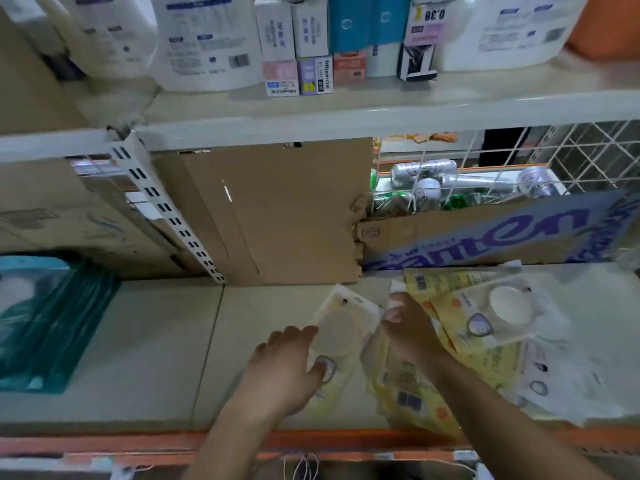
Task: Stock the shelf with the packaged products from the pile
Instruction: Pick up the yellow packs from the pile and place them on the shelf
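A loose pile of flat yellow and white product packets (485, 341) covers the right half of the lower shelf (166, 348). My left hand (287, 368) grips one yellow packet with a round white lid (341, 327), standing tilted just left of the pile. My right hand (408, 327) reaches into the pile and its fingers pinch the white top edge of another packet (398, 289). The packets under my right forearm are partly hidden.
Teal packets (45, 323) lie at the shelf's left end. Cardboard sheets (277, 213) and a printed box (485, 237) stand at the back, with cans (426, 174) behind a wire grid. The upper shelf (346, 116) holds white jugs and small boxes. An orange rail (346, 441) runs along the front edge.
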A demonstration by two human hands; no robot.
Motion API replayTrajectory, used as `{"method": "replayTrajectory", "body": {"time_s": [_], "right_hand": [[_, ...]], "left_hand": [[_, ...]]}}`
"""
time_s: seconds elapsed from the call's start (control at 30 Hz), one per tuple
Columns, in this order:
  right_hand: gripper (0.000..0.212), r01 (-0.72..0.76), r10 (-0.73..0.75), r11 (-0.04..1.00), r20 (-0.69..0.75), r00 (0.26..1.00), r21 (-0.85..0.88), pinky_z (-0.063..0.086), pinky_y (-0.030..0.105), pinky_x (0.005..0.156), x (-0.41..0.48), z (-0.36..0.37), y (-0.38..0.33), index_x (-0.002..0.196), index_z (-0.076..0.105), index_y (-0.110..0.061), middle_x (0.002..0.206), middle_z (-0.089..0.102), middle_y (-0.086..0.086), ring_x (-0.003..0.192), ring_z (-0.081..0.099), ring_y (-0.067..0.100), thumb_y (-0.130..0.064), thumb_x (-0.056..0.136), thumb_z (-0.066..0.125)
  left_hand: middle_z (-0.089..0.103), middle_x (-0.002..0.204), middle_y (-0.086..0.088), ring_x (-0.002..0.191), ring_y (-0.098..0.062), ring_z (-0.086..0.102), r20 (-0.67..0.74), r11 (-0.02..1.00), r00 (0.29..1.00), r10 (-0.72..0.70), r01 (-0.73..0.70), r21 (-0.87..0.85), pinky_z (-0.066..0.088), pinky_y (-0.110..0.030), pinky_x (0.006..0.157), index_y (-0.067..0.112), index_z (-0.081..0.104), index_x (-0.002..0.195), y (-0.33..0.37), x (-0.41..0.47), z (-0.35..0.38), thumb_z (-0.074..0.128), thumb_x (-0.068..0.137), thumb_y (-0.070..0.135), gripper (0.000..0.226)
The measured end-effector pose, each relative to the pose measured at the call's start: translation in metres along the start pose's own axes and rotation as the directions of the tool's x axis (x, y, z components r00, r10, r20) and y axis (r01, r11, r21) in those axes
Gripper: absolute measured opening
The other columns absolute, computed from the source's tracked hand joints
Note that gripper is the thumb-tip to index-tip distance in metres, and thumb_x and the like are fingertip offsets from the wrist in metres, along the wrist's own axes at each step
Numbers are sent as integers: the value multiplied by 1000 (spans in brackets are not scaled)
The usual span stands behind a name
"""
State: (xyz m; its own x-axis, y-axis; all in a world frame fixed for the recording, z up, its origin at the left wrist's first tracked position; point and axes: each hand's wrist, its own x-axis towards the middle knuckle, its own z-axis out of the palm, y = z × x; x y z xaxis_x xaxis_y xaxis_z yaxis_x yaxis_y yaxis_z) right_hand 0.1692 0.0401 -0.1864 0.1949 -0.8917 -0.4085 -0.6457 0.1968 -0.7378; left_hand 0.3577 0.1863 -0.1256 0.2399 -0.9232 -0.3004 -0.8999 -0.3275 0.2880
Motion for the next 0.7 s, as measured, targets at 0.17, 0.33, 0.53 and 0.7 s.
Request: {"method": "replayTrajectory", "body": {"time_s": [0.17, 0.33, 0.53, 0.7], "right_hand": [[37, -133, 148, 987, -189, 971, 90, 47, 33, 74, -13, -58, 47, 120, 50, -23, 116, 64, 1, 100, 64, 23, -17, 89, 68], [33, -287, 307, 952, -342, 888, 110, 45, 37, 71, -25, -113, 101, 106, 61, -7, 98, 67, 9, 91, 65, 31, -26, 84, 77], [40, -361, 471, 871, -357, 806, 334, 39, 32, 58, -11, -134, 115, 75, 61, 7, 67, 60, 18, 64, 59, 29, -27, 83, 81], [100, -460, 436, 887, -417, 797, 47, 49, 44, 92, 10, -141, 111, 136, 47, 10, 130, 56, 29, 121, 56, 42, -63, 75, 79]], "left_hand": [[49, 139, 4, 127, -20, 47, 50, 1000, 999, 7, -6, -21, 42, -34, 102, 34, 30, 154, 15, 27, 13, 48, 98, 51, 62], [41, 143, 2, 132, -22, 40, 109, 998, 993, -52, 54, -16, 41, -39, 106, 31, 29, 154, 11, 56, 30, 48, 99, 49, 61], [38, 137, -12, 128, -37, 37, 130, 976, 968, -216, 218, 4, 44, -46, 98, 28, 28, 150, 21, 81, 48, 62, 88, 60, 78], [40, 130, -15, 123, -44, 45, 71, 957, 955, -287, 289, -24, 46, -51, 98, 24, 34, 144, 33, 95, 55, 69, 81, 66, 84]]}}
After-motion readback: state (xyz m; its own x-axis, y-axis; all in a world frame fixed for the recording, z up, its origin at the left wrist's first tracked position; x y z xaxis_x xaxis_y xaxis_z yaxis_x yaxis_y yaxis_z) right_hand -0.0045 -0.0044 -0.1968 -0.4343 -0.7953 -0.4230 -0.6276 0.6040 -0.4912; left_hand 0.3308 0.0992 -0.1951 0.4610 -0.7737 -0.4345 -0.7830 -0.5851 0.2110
